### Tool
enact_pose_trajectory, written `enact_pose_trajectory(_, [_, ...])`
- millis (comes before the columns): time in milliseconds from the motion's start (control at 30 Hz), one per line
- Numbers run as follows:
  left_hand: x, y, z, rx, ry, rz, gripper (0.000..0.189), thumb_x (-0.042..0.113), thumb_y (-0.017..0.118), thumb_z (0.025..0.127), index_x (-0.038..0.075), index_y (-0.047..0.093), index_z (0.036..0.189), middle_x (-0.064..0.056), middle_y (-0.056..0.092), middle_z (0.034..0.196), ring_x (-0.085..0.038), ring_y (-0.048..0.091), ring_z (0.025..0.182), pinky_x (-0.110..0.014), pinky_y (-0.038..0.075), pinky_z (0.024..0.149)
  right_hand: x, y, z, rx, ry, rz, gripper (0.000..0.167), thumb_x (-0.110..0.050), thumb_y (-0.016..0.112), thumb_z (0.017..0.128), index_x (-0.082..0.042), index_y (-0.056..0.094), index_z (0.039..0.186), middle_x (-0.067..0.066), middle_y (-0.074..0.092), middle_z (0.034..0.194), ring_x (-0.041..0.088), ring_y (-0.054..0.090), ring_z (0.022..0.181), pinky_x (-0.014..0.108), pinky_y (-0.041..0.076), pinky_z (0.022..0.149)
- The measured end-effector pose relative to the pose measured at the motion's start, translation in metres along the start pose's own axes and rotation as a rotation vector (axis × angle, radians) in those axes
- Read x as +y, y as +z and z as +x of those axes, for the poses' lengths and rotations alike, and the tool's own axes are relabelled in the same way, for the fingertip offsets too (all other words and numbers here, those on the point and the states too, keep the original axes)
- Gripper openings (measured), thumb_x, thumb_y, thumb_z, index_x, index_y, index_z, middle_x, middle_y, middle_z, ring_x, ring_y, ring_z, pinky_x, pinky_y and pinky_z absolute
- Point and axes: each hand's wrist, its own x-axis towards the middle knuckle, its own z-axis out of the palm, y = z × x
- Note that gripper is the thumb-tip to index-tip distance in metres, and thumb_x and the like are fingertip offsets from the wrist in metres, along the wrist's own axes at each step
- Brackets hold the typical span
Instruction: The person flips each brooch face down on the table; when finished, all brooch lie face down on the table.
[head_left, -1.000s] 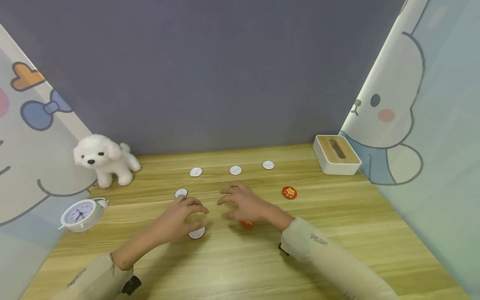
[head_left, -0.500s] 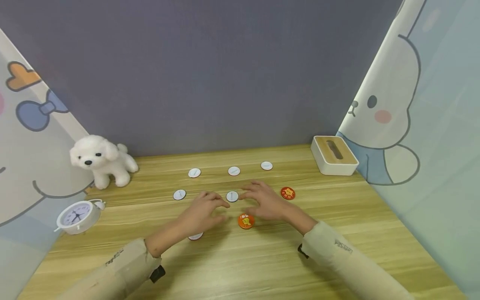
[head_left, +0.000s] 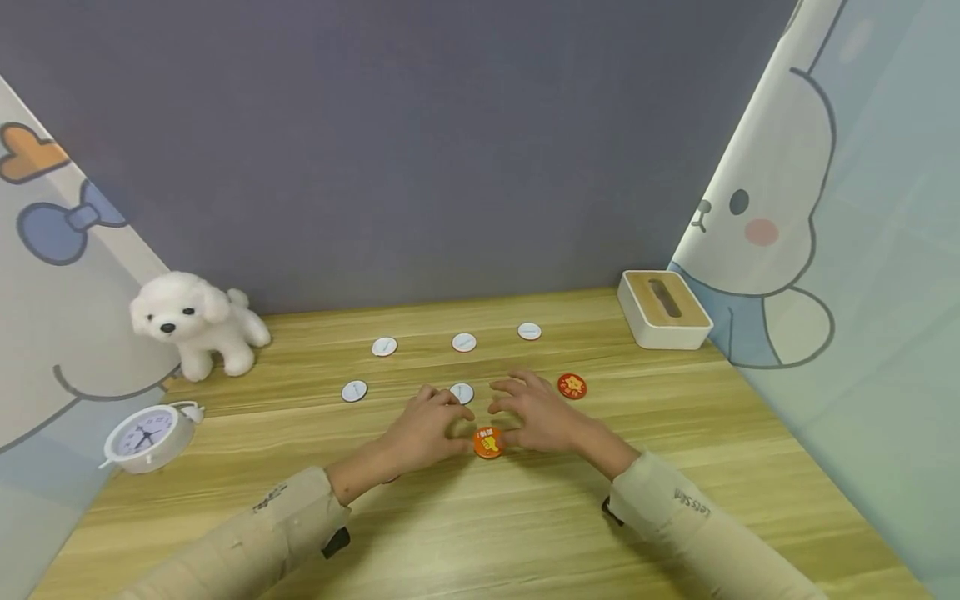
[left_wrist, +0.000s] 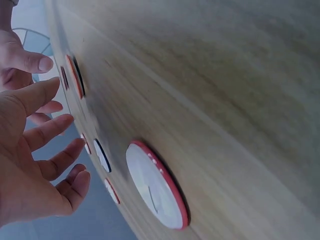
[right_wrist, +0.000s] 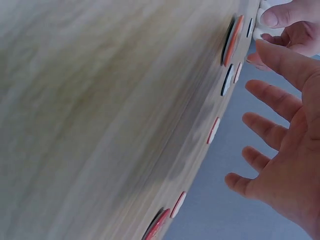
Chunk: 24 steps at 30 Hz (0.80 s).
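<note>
In the head view, a round orange badge [head_left: 488, 444] with a yellow thumbs-up print lies flat on the wooden table between both hands. My left hand [head_left: 426, 427] hovers at its left side, thumb tip close to the rim, fingers loosely bent. From the right, my right hand [head_left: 542, 415] reaches in, its thumb right at the badge's edge. Both palms hold nothing in the left wrist and right wrist views. Beyond the left fingers is a white disc [head_left: 462, 393], partly covered. Another white disc [left_wrist: 155, 185] with a red rim sits beneath the left forearm, mostly hidden from the head.
Three white discs form a back row, including the middle one [head_left: 464, 342]; another disc [head_left: 355, 391] lies left. A red star badge [head_left: 572, 386] is right. A plush dog [head_left: 198, 323] and alarm clock [head_left: 152, 437] stand left, a wooden-lidded box [head_left: 666, 310] back right.
My left hand has moved right to the orange badge, covering the near white disc with its forearm. My right hand has shifted right, uncovering the orange badge and the middle white disc.
</note>
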Motion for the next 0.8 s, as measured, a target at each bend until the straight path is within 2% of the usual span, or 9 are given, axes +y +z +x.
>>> enact_pose_trajectory(433, [0.007, 0.005, 0.003, -0.01, 0.002, 0.016, 0.04, 0.039, 0.083, 0.081, 0.015, 0.075, 0.112, -0.006, 0.065, 0.117, -0.027, 0.049, 0.106, -0.048, 0.041, 0.095, 0.001, 0.006, -0.002, -0.028, -0.005, 0.061, 0.043, -0.035, 0.079, 0.082, -0.014, 0.071, 0.119, 0.014, 0.048, 0.153, 0.045, 0.027, 0.147, 0.07, 0.021, 0.115])
enact_pose_trajectory(800, [0.009, 0.01, 0.003, -0.018, 0.009, 0.033, 0.038, 0.038, 0.083, 0.081, 0.016, 0.076, 0.11, -0.006, 0.066, 0.114, -0.026, 0.049, 0.105, -0.046, 0.041, 0.094, -0.001, 0.011, -0.001, -0.048, 0.023, 0.061, 0.039, -0.036, 0.079, 0.082, -0.018, 0.073, 0.117, 0.012, 0.048, 0.153, 0.042, 0.026, 0.149, 0.068, 0.02, 0.116])
